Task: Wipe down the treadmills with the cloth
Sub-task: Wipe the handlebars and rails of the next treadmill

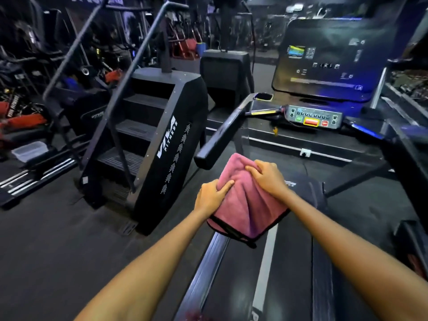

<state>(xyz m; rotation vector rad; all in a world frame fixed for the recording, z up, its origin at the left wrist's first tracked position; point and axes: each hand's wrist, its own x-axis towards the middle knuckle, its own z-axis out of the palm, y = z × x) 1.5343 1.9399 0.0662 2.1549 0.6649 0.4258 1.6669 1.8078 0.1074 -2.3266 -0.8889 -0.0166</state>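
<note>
Gym floor (58, 239): stair climber (148, 140) left of treadmill (289, 262); both hands' fingers (225, 186) grip pink cloth (245, 205).

We find ourselves in a commercial gym. Directly ahead stands a treadmill (266, 262) with a large lit console screen (324, 61) and a button panel (313, 117) below it. To its left we note a black stair-climbing machine (159, 140) lettered "FITNESS" on its side panel. Further back we record rows of dark exercise machines with red padding (25, 119), too blurred to identify individually. Dark rubber flooring (58, 239) runs throughout.
</note>
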